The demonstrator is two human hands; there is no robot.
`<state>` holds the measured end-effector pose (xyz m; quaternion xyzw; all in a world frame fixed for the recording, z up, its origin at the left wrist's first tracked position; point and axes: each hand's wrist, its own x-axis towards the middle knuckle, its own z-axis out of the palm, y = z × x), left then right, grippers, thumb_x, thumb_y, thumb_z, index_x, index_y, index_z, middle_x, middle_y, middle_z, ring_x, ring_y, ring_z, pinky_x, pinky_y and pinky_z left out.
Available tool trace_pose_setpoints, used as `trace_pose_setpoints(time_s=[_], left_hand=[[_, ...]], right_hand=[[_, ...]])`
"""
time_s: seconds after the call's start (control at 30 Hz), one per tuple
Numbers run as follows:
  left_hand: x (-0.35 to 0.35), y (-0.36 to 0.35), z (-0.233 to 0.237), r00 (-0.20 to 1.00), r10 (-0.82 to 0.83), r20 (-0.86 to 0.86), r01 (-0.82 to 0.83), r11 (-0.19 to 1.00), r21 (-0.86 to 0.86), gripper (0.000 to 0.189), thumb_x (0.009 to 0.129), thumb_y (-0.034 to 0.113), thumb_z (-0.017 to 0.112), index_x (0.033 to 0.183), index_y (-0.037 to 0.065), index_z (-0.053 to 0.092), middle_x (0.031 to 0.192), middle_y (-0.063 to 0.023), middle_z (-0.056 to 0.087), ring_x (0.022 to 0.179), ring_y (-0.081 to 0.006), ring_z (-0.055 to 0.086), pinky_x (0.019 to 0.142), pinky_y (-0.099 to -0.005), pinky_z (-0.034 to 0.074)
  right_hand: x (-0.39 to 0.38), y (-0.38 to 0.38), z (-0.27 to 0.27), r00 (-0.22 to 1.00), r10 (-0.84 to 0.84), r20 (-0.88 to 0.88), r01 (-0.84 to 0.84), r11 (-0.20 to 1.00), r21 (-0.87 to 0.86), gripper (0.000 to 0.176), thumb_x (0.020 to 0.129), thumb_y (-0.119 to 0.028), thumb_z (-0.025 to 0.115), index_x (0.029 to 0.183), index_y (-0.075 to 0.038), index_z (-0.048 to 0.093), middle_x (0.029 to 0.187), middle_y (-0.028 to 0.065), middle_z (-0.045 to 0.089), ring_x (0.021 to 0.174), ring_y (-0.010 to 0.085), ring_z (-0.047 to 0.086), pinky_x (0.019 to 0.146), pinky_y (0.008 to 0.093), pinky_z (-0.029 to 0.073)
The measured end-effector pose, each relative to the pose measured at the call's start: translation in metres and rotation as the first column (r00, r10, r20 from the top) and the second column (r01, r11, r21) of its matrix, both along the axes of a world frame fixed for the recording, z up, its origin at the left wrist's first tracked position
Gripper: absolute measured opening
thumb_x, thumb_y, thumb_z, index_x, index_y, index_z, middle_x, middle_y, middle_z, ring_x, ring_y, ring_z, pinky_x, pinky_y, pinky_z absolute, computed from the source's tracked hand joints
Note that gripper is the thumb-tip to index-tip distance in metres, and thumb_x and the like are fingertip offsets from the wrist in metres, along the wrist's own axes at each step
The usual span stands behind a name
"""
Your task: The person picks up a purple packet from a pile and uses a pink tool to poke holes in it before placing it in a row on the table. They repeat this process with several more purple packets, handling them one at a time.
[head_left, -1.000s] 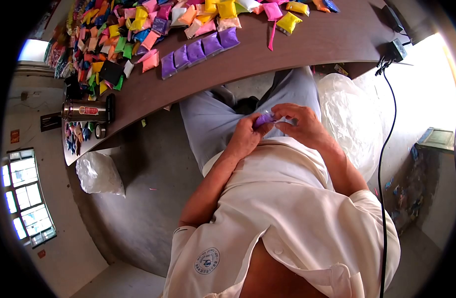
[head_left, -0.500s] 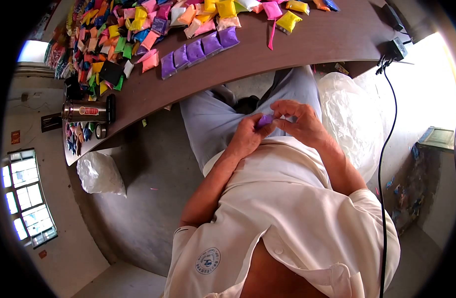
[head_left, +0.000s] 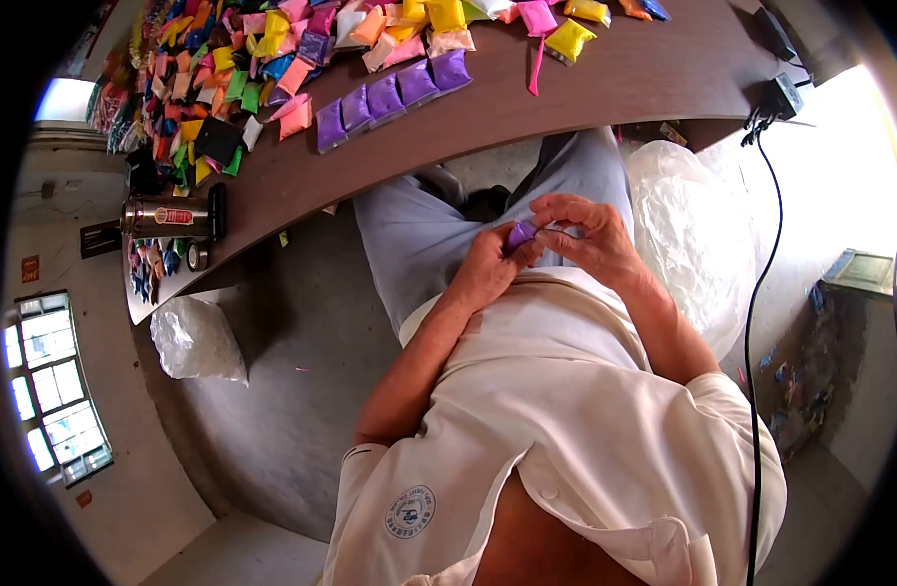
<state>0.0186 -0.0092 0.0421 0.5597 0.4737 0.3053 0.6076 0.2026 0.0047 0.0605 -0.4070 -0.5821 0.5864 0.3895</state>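
Above my lap, my left hand (head_left: 487, 266) pinches a small purple packet (head_left: 520, 234) between thumb and fingers. My right hand (head_left: 590, 239) is at the packet's right edge, its thumb and index finger pressed together there; the fingers partly hide that edge. On the brown table (head_left: 526, 107) beyond my knees lies a joined row of purple packets (head_left: 385, 101). Packets of many colours are heaped at the table's left, among them a yellow packet (head_left: 569, 40) beside a pink strip (head_left: 536, 66).
A metal flask (head_left: 165, 217) lies at the table's left end near a roll of tape (head_left: 197, 256). Clear plastic bags stand on the floor, one at the right (head_left: 692, 244) and one at the left (head_left: 196, 339). A black cable (head_left: 761, 283) hangs down at the right.
The purple packet has turned slightly between my fingers and shows more of its surface. Both hands have stayed nearly in place.
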Motion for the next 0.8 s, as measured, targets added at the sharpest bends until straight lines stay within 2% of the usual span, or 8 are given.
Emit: trace_pose_setpoints(time_s=[0.1, 0.17, 0.3, 0.47, 0.5, 0.57, 0.67, 0.8], left_hand=[[0.000, 0.000, 0.001, 0.999, -0.001, -0.038, 0.002, 1.000, 0.006, 0.027, 0.086, 0.025, 0.064, 0.091, -0.001, 0.060, 0.071, -0.0006, 0.057, 0.067, -0.0084, 0.047, 0.064, -0.0268, 0.043], [0.000, -0.002, 0.006, 0.994, -0.023, -0.111, 0.019, 0.999, -0.035, 0.034, 0.086, 0.034, 0.063, 0.081, 0.000, 0.061, 0.070, -0.0018, 0.059, 0.067, -0.0105, 0.051, 0.064, -0.0269, 0.044], [0.001, -0.003, 0.006, 0.983, -0.067, -0.169, 0.058, 0.997, -0.058, 0.033, 0.086, 0.032, 0.063, 0.079, 0.000, 0.061, 0.069, -0.0017, 0.059, 0.066, -0.0104, 0.051, 0.063, -0.0271, 0.043], [0.000, 0.000, 0.003, 0.993, -0.082, -0.080, 0.078, 0.996, -0.052, 0.035, 0.086, 0.035, 0.063, 0.079, 0.001, 0.061, 0.070, -0.0016, 0.059, 0.067, -0.0105, 0.051, 0.064, -0.0269, 0.043], [0.000, 0.000, 0.004, 0.993, -0.082, -0.080, 0.078, 0.996, -0.052, 0.035, 0.086, 0.035, 0.063, 0.079, 0.001, 0.061, 0.070, -0.0016, 0.059, 0.067, -0.0105, 0.051, 0.064, -0.0269, 0.043], [0.000, 0.000, 0.005, 0.995, -0.078, -0.069, 0.074, 0.995, -0.068, 0.037, 0.086, 0.037, 0.062, 0.078, 0.001, 0.061, 0.070, -0.0016, 0.059, 0.067, -0.0108, 0.052, 0.065, -0.0268, 0.043], [0.000, -0.002, 0.005, 0.991, -0.080, -0.105, 0.073, 0.995, -0.071, 0.038, 0.086, 0.038, 0.062, 0.078, 0.001, 0.060, 0.070, -0.0017, 0.059, 0.067, -0.0110, 0.052, 0.065, -0.0268, 0.044], [-0.001, 0.000, 0.001, 0.991, -0.091, -0.094, 0.084, 0.994, -0.074, 0.037, 0.087, 0.037, 0.061, 0.078, 0.001, 0.061, 0.070, -0.0021, 0.059, 0.067, -0.0111, 0.052, 0.065, -0.0271, 0.044]], right_hand=[[-0.001, 0.000, -0.001, 1.000, 0.000, 0.007, 0.000, 0.999, 0.036, 0.019, 0.077, -0.010, 0.068, 0.094, -0.002, 0.066, 0.109, 0.0115, 0.060, 0.094, 0.0178, 0.059, 0.083, 0.0297, 0.046], [-0.001, 0.000, 0.005, 0.981, 0.034, 0.193, -0.056, 0.993, 0.108, 0.019, 0.076, -0.009, 0.068, 0.093, -0.001, 0.066, 0.108, 0.0124, 0.061, 0.098, 0.0191, 0.059, 0.084, 0.0306, 0.046], [0.003, 0.000, -0.002, 0.961, 0.024, 0.277, -0.079, 0.979, 0.187, 0.018, 0.076, -0.007, 0.067, 0.092, 0.000, 0.066, 0.107, 0.0128, 0.061, 0.097, 0.0194, 0.059, 0.084, 0.0312, 0.045], [0.000, -0.002, -0.005, 1.000, -0.025, 0.009, 0.024, 0.999, 0.032, 0.016, 0.076, -0.006, 0.066, 0.091, 0.000, 0.066, 0.107, 0.0116, 0.062, 0.094, 0.0182, 0.059, 0.083, 0.0306, 0.046], [0.000, -0.002, -0.007, 1.000, -0.024, 0.009, 0.024, 0.999, 0.032, 0.016, 0.076, -0.006, 0.066, 0.091, 0.000, 0.066, 0.107, 0.0116, 0.062, 0.094, 0.0182, 0.059, 0.083, 0.0306, 0.046], [0.001, -0.002, -0.009, 0.998, -0.045, -0.052, 0.041, 0.995, -0.087, 0.018, 0.076, -0.006, 0.066, 0.093, 0.000, 0.066, 0.106, 0.0108, 0.062, 0.092, 0.0162, 0.059, 0.082, 0.0295, 0.047], [0.001, 0.001, -0.009, 0.998, 0.023, -0.051, -0.027, 0.996, -0.082, 0.021, 0.076, -0.006, 0.066, 0.096, 0.000, 0.065, 0.105, 0.0098, 0.063, 0.091, 0.0139, 0.058, 0.081, 0.0281, 0.046], [-0.002, 0.001, -0.007, 1.000, 0.005, -0.014, -0.006, 0.999, -0.042, 0.022, 0.076, -0.007, 0.067, 0.096, 0.000, 0.065, 0.105, 0.0089, 0.063, 0.090, 0.0133, 0.058, 0.079, 0.0275, 0.046]])
